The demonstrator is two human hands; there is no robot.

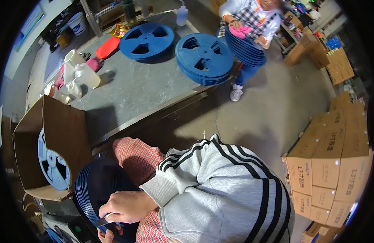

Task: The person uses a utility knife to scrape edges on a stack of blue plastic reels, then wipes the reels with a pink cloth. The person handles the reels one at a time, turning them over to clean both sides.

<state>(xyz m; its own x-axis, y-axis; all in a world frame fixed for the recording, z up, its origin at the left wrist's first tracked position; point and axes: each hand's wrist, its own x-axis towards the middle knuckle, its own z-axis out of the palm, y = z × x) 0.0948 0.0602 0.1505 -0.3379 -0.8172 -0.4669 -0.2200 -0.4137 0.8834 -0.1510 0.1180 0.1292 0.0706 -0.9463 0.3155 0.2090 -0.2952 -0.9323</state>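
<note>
A grey-topped table (142,83) runs diagonally across the upper left of a workshop. On the right, stacked cardboard cartons (324,158) stand squared together, likely to save floor space and stay steady.

The wearer's grey, black-striped top (223,186) fills the lower middle, above red checked cloth (134,156) over the lap. Beyond the table, a co-worker (258,14) holds a thick stack of blue discs (245,52) at waist height, close to the body, probably to bear the weight; a pink cloth or glove (240,31) shows at one hand.

At left, an open-mouthed carton (65,125) contains a pale blue reel (52,158). Two piles of blue reels, a left pile (147,37) and a right pile (205,52), lie flat on the tabletop, presumably because broad faces stack stably. A cloudy plastic jug (88,77) stands near the table's left side, apart from both piles.

At lower left, just beside the checked cloth, sits a dark blue disc stack (103,176), its layered rims facing left. The right hand (126,206) reaches over it, fingers pinched around a small grey piece (102,222), perhaps a blade, apparently angled toward the rims. The left hand (108,236) is near those rims, perhaps steadying them; the picture's lower edge cuts it off, so its grip cannot be told.
</note>
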